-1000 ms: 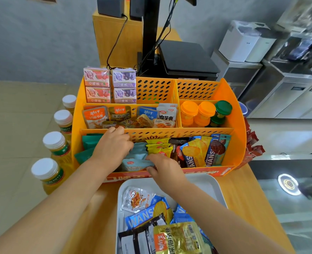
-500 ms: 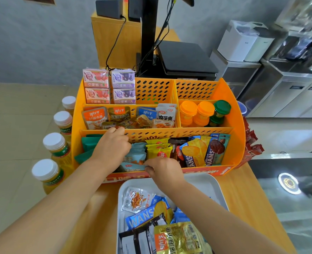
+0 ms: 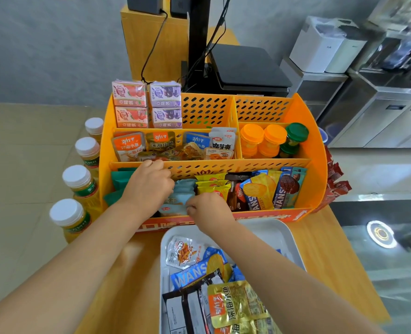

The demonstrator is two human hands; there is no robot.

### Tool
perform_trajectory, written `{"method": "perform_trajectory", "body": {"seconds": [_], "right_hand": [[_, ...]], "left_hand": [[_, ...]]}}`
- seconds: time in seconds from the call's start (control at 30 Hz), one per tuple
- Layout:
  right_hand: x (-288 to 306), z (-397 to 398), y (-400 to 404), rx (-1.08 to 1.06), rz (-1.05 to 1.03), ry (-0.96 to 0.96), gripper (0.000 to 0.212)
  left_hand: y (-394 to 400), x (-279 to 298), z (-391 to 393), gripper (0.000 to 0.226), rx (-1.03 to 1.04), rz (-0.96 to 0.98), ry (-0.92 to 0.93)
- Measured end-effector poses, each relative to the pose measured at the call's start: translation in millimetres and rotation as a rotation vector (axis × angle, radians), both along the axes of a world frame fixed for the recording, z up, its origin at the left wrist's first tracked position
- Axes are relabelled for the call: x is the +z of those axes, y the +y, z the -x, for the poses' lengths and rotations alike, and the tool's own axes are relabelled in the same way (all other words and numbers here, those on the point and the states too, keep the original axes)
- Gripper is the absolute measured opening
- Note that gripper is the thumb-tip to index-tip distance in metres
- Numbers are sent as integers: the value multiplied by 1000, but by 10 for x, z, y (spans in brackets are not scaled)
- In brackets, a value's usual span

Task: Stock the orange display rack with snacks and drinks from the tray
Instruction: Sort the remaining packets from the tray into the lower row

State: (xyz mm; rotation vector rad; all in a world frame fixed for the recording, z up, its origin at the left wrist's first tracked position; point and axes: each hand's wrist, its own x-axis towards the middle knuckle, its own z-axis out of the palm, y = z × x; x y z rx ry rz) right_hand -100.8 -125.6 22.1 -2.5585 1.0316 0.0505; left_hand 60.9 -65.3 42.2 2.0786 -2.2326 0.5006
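The orange display rack [image 3: 305, 131] has three tiers and stands at the table's far side. Both my hands are in its front row. My right hand [image 3: 209, 209] pinches the edge of a light blue packet [image 3: 171, 208] at the row's front. My left hand [image 3: 149, 189] lies curled over the row, between the green packets [image 3: 120, 178] and the other light blue packets [image 3: 185, 185], with its fingertips at the perforated divider. Its palm side is hidden. The white tray [image 3: 285, 229] sits just in front of the rack, holding a gold fish packet [image 3: 233, 307], a blue biscuit packet [image 3: 191, 277] and other snacks.
Several white-capped juice bottles [image 3: 67, 215] line the rack's left side. Red packets [image 3: 334, 179] hang on its right side. Yellow, brown and blue biscuit packets [image 3: 259, 191] fill the front row's right part. A black stand and cables rise behind the rack.
My right hand has moved the front light blue packet from lying low at the rack's front lip to standing closer against the row. My left hand has barely moved.
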Motion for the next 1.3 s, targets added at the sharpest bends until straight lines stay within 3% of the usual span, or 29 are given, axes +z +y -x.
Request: {"method": "perform_trajectory", "body": {"seconds": [0.13, 0.23, 0.33, 0.4, 0.47, 0.53, 0.63, 0.73, 0.83, 0.97, 1.1, 1.3], "right_hand": [[94, 111, 30, 19, -141, -46, 26], [164, 364, 32, -81, -139, -248, 29], [222, 764, 51, -185, -128, -403, 24], [221, 1085, 111, -179, -217, -363, 24], [150, 1383, 227, -112, -285, -217, 36], [6, 1604, 405, 16, -266, -74, 66], [-285, 1821, 707, 239, -166, 96, 115], [-497, 1892, 837, 349, -31, 151, 125], [-564, 1840, 715, 310, 46, 45, 108], [-557, 1686, 428, 165, 46, -41, 93], [-538, 1566, 164, -55, 55, -141, 84], [-536, 1498, 204, -157, 263, -51, 81]], "left_hand": [[103, 39, 91, 16, -39, 162, 112], [239, 40, 230, 13, -57, 238, 256], [458, -18, 463, 16, -90, 181, 483], [612, -118, 662, 28, -137, -10, 630], [773, -272, 853, 58, -147, -342, 684], [944, -485, 952, 95, -152, -619, 626], [1123, -737, 971, 117, -194, -729, 487], [1139, -821, 979, 117, -183, -662, 436], [1107, -834, 1019, 112, -136, -610, 484], [1088, -828, 1075, 105, 63, -546, 768], [1055, -745, 1042, 82, 246, -503, 1118], [996, -520, 891, 60, 359, -274, 1219]]}}
